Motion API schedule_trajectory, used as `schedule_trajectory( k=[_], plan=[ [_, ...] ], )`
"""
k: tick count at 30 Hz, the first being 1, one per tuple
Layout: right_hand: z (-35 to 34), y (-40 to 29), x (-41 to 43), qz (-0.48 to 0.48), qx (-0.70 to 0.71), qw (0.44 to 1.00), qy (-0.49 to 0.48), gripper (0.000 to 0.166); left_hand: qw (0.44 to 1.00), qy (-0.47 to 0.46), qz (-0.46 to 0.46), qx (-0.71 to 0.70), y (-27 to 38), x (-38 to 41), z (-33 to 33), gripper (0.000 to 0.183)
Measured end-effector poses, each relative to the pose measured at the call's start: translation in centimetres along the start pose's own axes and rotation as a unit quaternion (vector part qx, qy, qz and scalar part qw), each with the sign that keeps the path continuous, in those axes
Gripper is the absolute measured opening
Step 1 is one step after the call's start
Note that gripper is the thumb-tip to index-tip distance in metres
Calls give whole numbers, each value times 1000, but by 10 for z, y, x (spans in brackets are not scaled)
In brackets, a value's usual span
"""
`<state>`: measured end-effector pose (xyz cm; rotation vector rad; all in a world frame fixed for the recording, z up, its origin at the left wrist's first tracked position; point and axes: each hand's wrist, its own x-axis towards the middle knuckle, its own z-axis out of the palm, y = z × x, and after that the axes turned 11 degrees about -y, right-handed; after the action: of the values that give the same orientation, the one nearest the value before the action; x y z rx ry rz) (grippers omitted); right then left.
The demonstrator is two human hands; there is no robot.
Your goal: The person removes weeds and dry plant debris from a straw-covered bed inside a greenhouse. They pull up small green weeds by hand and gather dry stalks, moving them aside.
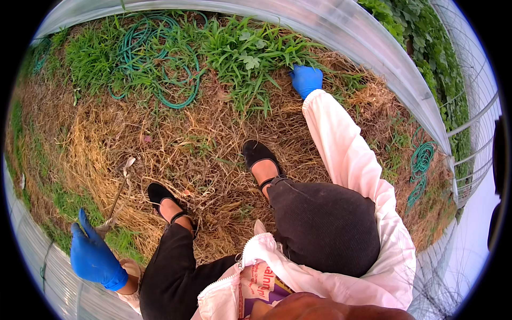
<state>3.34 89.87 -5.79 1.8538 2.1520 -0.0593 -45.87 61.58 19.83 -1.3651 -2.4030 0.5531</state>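
Note:
My right hand (307, 80), in a blue glove, reaches out to the right edge of a clump of green grass (244, 56). Its fingers are curled closed around grass blades at the clump's edge. My left hand (94, 256), also gloved in blue, is low at the left beside my leg. Two of its digits stick up, and the others are hidden beneath. Close to it is a thin rod (118, 196) with a whitish strip (127, 168) at its far end. Whether the left hand grips the rod cannot be told.
Dry straw (192, 160) covers the ground around my black shoes (260, 154). A green hose (176, 105) lies coiled in the grass ahead. Green cord (422, 160) is bundled at the right. Clear plastic sheeting (320, 20) curves past, with leafy plants (436, 52) behind it.

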Motion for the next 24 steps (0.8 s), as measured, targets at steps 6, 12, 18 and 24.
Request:
schedule_trajectory(
  k=[6,12,18,24],
  plan=[
    [3,-6,8,-8,-43,998,-39,18,1000,11,4,-10,0,-1,3,23],
    [-4,-10,1,-28,-43,993,-110,19,1000,4,-1,-5,-2,-1,4,22],
    [9,-12,-43,-48,1,994,-95,24,1000,-6,-25,-11,-6,-3,4,22],
    [13,29,10,-26,-116,993,-27,17,1000,6,-6,0,6,1,-1,20]
  ],
)
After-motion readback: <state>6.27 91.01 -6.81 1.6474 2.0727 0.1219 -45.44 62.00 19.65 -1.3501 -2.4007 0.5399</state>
